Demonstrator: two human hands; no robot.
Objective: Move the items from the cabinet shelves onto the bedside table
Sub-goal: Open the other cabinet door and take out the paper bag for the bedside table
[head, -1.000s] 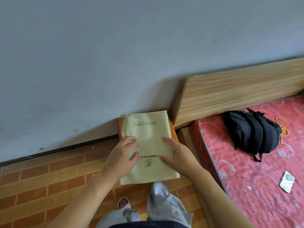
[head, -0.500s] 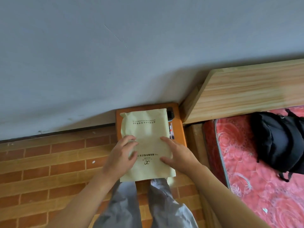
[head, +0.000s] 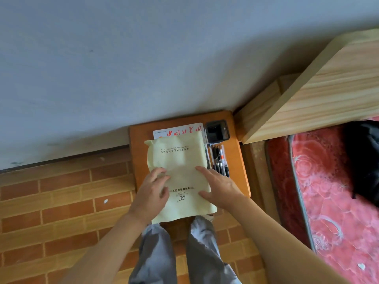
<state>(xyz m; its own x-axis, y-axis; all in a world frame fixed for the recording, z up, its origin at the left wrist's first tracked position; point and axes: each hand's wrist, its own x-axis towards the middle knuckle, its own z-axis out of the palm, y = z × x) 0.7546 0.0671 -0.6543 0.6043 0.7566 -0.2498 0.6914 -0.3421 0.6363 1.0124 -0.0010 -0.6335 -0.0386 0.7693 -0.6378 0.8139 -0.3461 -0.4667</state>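
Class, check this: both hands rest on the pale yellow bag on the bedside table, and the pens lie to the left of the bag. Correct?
Not quite. The head view shows the pens lying to the right of the pale yellow bag, not the left. Left hand and right hand do rest on it, on the bedside table.

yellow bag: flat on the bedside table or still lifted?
Flat. The yellow bag lies on the bedside table, near edge overhanging, left hand and right hand resting on it.

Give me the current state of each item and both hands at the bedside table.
Pale yellow paper packet: flat on the orange wooden bedside table, near edge overhanging.
White sheet with red writing: under the packet.
Black pens: lying beside the packet.
Left hand: resting on the packet.
Right hand: flat on the packet.
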